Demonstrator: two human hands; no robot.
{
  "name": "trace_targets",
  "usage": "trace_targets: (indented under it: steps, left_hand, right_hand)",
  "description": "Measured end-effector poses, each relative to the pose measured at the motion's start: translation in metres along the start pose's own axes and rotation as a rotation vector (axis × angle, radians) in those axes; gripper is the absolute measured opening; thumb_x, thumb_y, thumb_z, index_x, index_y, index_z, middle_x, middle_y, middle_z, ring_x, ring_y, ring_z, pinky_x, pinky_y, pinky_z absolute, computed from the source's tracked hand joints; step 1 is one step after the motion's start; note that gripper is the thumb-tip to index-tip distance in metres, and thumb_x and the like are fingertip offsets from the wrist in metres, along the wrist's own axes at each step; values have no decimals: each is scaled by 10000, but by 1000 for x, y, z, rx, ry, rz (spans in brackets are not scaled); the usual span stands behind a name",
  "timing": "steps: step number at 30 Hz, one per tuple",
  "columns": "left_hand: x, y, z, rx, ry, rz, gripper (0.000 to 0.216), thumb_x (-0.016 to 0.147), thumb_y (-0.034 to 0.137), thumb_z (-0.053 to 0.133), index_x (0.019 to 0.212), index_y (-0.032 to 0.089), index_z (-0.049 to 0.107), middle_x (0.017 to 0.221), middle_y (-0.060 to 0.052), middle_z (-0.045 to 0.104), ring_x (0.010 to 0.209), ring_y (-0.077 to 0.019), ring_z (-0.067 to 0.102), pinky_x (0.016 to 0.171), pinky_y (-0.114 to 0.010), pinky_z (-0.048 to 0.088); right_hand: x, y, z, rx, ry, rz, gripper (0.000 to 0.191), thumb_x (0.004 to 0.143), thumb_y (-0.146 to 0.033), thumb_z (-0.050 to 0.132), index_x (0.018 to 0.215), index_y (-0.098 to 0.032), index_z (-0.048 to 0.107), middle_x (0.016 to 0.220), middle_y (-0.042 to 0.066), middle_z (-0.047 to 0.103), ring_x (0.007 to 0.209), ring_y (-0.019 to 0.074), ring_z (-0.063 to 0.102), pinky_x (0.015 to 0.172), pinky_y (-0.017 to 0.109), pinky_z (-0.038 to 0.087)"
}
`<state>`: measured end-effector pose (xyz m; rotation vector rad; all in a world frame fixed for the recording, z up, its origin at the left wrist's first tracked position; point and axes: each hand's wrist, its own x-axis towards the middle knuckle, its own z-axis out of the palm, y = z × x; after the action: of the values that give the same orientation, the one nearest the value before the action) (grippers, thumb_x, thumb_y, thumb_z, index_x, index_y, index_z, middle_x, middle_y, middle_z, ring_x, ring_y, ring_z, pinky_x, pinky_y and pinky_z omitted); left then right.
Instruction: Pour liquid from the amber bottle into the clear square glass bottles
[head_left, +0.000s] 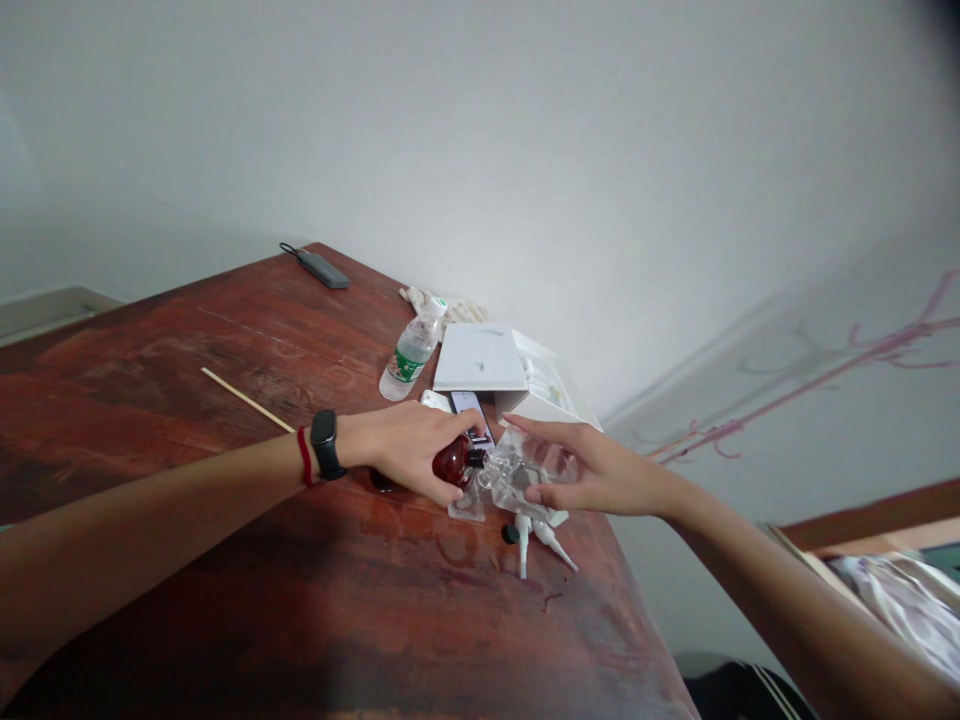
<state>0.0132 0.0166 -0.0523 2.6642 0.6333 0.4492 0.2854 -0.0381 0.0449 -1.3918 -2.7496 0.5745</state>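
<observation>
My left hand (412,445) is wrapped over a dark red-brown bottle (451,462), which is tilted on its side with its black neck pointing right. Facing that neck is a clear faceted plastic container (525,470). My right hand (581,468) grips it from the right, thumb and fingers on opposite sides. The neck and the container's mouth are very close; whether they touch I cannot tell. Just below lie white nozzle tips (536,540) and a small black cap (510,534). Much of the red-brown bottle is hidden under my left hand.
Behind my hands stand a white box (480,358), a phone (466,403) and a water bottle (414,350) with a green label. A thin wooden stick (244,396) lies left on the wooden table (300,620). A dark grey device (322,268) sits at the far corner.
</observation>
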Motion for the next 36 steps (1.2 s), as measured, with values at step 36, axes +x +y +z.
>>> trace_targets:
  steps: [36]
  left_hand:
    - [0, 2, -1, -22, -26, -8, 697, 829, 511, 771, 1394, 226, 479, 1085, -68, 778, 921, -311, 766, 755, -337, 534]
  right_hand:
    - [2, -6, -5, -37, -29, 38, 851, 883, -547, 777, 1608, -180, 523, 1085, 72, 821, 871, 235, 734, 805, 343, 583]
